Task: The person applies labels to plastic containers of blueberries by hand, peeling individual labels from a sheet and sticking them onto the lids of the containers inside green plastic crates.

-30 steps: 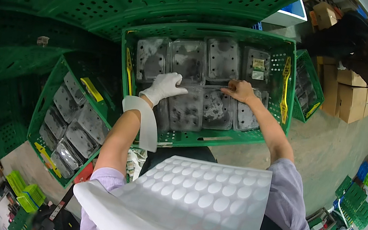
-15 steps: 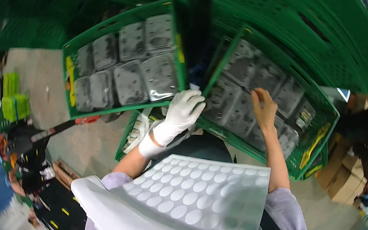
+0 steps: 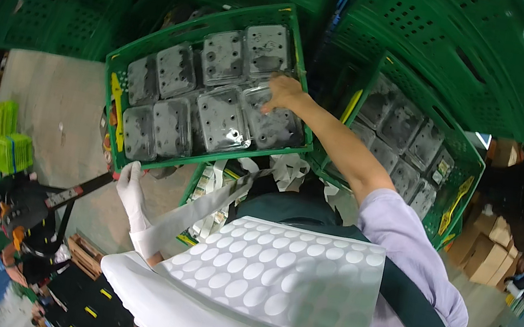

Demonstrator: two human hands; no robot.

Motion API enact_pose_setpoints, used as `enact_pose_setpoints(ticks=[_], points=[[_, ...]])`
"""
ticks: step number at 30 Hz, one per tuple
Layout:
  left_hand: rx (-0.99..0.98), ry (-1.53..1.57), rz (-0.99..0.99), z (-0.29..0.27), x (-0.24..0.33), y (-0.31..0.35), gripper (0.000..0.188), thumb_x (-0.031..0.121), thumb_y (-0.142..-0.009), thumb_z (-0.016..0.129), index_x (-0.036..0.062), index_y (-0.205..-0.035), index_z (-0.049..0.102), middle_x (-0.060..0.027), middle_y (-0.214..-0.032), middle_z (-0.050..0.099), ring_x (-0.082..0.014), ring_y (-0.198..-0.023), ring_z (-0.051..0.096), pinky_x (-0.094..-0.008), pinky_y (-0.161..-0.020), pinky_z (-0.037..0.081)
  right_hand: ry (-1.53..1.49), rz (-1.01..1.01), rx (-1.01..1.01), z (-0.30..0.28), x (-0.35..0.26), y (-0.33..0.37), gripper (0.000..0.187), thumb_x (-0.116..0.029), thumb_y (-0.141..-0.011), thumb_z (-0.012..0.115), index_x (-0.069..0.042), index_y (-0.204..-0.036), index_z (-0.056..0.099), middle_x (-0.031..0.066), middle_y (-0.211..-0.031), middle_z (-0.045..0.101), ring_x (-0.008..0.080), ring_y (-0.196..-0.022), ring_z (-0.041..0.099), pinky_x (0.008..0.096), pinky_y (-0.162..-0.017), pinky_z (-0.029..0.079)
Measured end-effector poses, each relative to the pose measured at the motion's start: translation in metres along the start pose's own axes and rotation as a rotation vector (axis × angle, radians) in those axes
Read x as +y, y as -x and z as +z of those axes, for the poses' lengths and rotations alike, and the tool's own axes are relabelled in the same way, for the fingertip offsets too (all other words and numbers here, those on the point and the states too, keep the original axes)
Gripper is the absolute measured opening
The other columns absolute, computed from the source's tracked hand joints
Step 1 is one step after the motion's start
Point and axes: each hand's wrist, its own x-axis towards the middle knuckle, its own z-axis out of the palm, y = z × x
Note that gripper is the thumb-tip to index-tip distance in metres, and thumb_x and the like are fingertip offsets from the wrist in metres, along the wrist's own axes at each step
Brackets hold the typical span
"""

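My bare right hand [image 3: 284,94] reaches across into the left green crate [image 3: 207,158], over the lid of a clear plastic punnet [image 3: 278,128] at its right end. Thumb and fingers look apart on that punnet; the fingertips are partly hidden. My left hand [image 3: 131,191], in a white glove, has its fingers drawn together at the crate's near left corner. A pale strip [image 3: 199,210] hangs beside the left wrist. Against my front lies a white sheet [image 3: 273,262] with rows of round white labels. Two rows of lidded punnets [image 3: 175,125] with dark contents fill the crate.
A second green crate [image 3: 437,245] of punnets stands to the right. Tall green crate walls [image 3: 429,32] rise behind both. Below the left crate sits another crate with small packs [image 3: 209,189]. Cardboard boxes [image 3: 486,249] are at far right, black equipment [image 3: 26,207] at left.
My right hand has crossed from the right crate into the left one. My left hand has moved left from between the crates to the left crate's near corner. The left crate sits farther right.
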Motion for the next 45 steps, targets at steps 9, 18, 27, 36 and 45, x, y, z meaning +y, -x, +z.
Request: enact_pose_setpoints(ticks=[9, 18, 27, 36, 45], points=[[-0.654, 0.029, 0.132, 0.159, 0.025, 0.080, 0.017, 0.014, -0.084, 0.058, -0.0013, -0.093, 0.060, -0.0007, -0.079, 0.057, -0.0066, -0.071, 0.050, -0.0202, -0.067, 0.042, -0.562, -0.026, 0.613, -0.060, 0.052, 0.186, 0.050, -0.040, -0.059, 0.077, -0.006, -0.082, 0.047, 0.0051, -0.067, 0.051, 0.0209, -0.062, 0.051, 0.0331, -0.057, 0.040], [-0.993, -0.332, 0.486, 0.250, 0.086, 0.191, 0.015, 0.012, -0.080, 0.060, 0.0000, -0.089, 0.061, -0.0083, -0.078, 0.059, -0.0148, -0.066, 0.056, -0.0254, -0.063, 0.044, -0.712, 0.800, 0.915, -0.028, 0.313, 0.432, 0.066, -0.043, -0.052, 0.080, 0.002, -0.096, 0.057, 0.0146, -0.095, 0.060, 0.0235, -0.089, 0.056, 0.0308, -0.079, 0.043], [-1.097, -0.429, 0.559, 0.292, 0.110, 0.227, 0.017, 0.016, -0.080, 0.058, 0.0018, -0.089, 0.060, -0.0118, -0.085, 0.060, -0.0237, -0.071, 0.059, -0.0301, -0.067, 0.046, -0.095, 0.949, 0.755, 0.067, 0.452, 0.446, 0.043, -0.022, -0.063, 0.076, -0.007, -0.097, 0.054, 0.0089, -0.089, 0.056, 0.0223, -0.085, 0.053, 0.0330, -0.077, 0.041], [-1.032, -0.313, 0.780, 0.336, 0.189, 0.214, 0.016, 0.018, -0.079, 0.058, 0.0035, -0.082, 0.061, -0.0116, -0.085, 0.059, -0.0262, -0.074, 0.060, -0.0313, -0.065, 0.046, -0.808, 0.017, 0.481, 0.025, 0.198, 0.308, 0.040, -0.020, -0.071, 0.069, -0.006, -0.107, 0.059, 0.0108, -0.091, 0.066, 0.0195, -0.081, 0.064, 0.0319, -0.073, 0.050], [-1.052, -0.351, 0.815, 0.308, 0.258, 0.157, 0.026, 0.025, -0.082, 0.057, 0.0018, -0.094, 0.060, -0.0089, -0.092, 0.060, -0.0190, -0.082, 0.057, -0.0305, -0.072, 0.043, -0.590, -0.570, 0.241, -0.001, 0.022, 0.253, 0.024, -0.022, -0.074, 0.068, -0.001, -0.085, 0.066, 0.0141, -0.069, 0.061, 0.0249, -0.060, 0.059, 0.0313, -0.058, 0.046]])
